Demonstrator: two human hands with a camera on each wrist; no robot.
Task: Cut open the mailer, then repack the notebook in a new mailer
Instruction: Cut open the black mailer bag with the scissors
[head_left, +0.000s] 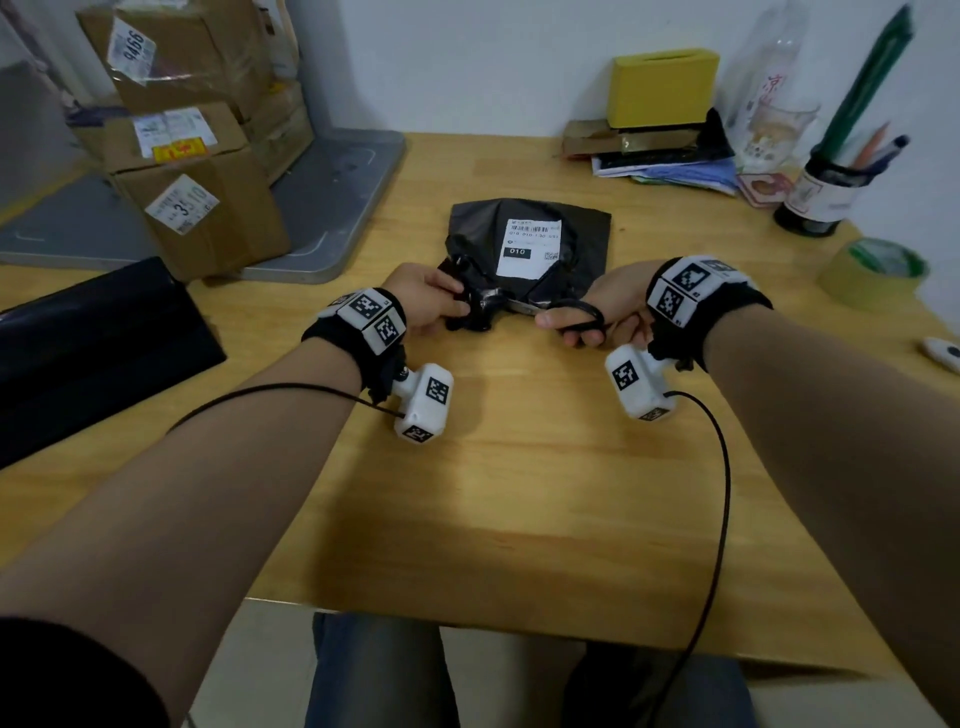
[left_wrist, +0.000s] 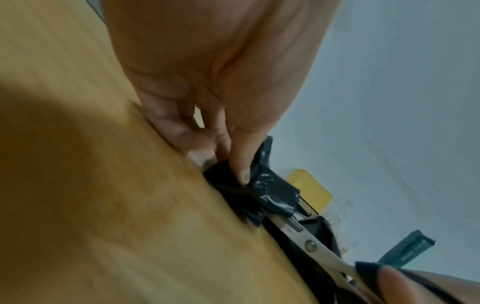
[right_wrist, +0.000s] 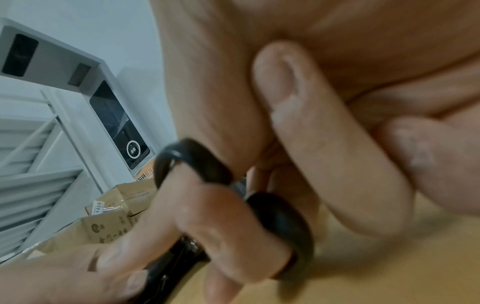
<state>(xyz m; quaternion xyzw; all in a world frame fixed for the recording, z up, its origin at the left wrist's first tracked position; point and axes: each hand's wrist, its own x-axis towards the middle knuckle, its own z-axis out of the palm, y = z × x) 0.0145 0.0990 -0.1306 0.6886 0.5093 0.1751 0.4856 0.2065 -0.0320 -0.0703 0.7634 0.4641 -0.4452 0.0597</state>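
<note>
Now the mailer (head_left: 524, 260) lies between both hands: left hand (head_left: 426, 299) pinches its corner, right hand (head_left: 597, 312) grips scissors (head_left: 566, 314).

Black plastic mailer (head_left: 524, 249) lying flat on the wooden counter (head_left: 519, 467), white shipping label (head_left: 527, 247) facing up, near edge bunched and wrinkled, black-handled scissors (head_left: 563, 312) with metal blades at that near edge, notebook not visible
</note>
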